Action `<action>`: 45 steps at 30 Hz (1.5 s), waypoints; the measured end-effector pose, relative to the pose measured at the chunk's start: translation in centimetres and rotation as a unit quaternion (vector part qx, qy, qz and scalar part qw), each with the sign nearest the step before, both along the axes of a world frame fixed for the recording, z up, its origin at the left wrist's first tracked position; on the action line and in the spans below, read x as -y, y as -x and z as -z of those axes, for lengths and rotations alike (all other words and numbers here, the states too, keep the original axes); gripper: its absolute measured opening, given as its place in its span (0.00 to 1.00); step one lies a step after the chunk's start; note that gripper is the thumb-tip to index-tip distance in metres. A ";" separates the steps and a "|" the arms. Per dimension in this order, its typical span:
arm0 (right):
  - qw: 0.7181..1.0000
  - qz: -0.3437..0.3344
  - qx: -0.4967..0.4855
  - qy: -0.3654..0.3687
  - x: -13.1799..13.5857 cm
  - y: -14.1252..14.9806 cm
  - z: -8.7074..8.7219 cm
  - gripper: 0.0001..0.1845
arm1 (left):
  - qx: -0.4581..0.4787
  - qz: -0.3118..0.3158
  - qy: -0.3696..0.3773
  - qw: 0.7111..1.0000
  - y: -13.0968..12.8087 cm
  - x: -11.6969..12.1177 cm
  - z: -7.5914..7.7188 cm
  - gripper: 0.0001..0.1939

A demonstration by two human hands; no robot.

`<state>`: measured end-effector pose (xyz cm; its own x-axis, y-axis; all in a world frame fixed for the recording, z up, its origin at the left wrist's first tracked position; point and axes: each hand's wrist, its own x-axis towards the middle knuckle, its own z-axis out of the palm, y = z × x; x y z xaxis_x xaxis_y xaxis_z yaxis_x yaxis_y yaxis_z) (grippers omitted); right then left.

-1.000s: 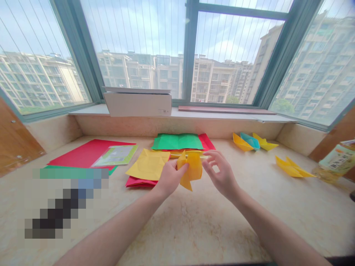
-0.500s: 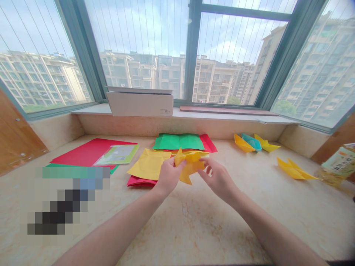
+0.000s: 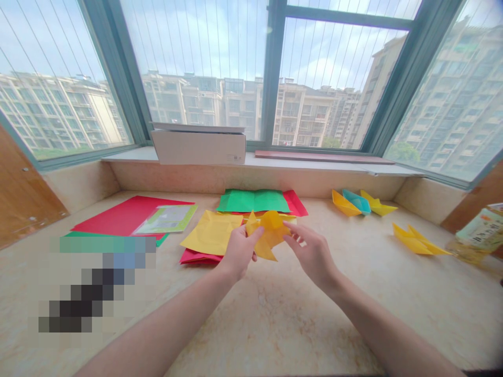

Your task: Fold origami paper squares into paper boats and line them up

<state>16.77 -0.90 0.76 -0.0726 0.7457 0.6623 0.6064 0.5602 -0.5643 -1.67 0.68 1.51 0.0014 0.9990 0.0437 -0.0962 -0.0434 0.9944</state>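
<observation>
Left hand (image 3: 238, 253) is closed in a pinch on the left side of a folded yellow paper piece (image 3: 269, 235), which is held up in the air above the sheets, between both hands. Right hand (image 3: 310, 256) is open with fingers spread, tips just at the paper's right edge; no clear grip. On the beige marble desk (image 3: 275, 324), a creased yellow paper sheet (image 3: 212, 234) lies just left of the hands, partly on a crumpled red paper sheet (image 3: 196, 258). Behind them, a green paper sheet (image 3: 253, 201) sits on a red paper sheet (image 3: 295, 203). Further left: a large red paper sheet (image 3: 129, 217) and a green-edged printed sheet (image 3: 167, 220). Right side: a row of three paper boats, yellow, blue, yellow (image 3: 357, 202), plus a separate yellow paper boat (image 3: 416, 240) near a printed package (image 3: 481, 229). A pixelated patch (image 3: 94, 285) hides the desk's front left. A white cardboard box (image 3: 198, 147) stands on the window sill (image 3: 126, 154).
</observation>
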 end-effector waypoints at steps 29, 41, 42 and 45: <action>0.989 0.031 0.131 0.062 -0.9 -0.9 0.3 0.05 | -0.247 0.007 -0.192 0.950 0.9 -0.4 0.2 0.16; 0.976 -0.004 0.197 -0.090 0.5 0.0 -0.7 0.03 | -0.161 -0.070 -0.098 0.980 1.1 -1.1 0.4 0.15; 0.976 -0.016 0.196 -0.095 0.5 0.1 -0.8 0.04 | -0.137 -0.072 -0.093 0.984 1.0 -1.1 0.4 0.15; 0.973 -0.032 0.198 -0.117 0.7 0.2 -1.1 0.05 | -0.085 -0.069 -0.079 0.991 0.9 -1.0 0.1 0.15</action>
<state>16.57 -1.62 1.86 -0.3978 0.5627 0.7246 0.7096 0.6894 -0.1457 -2.54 1.70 1.36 -0.1147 0.9708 0.2105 0.0904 -0.2008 0.9754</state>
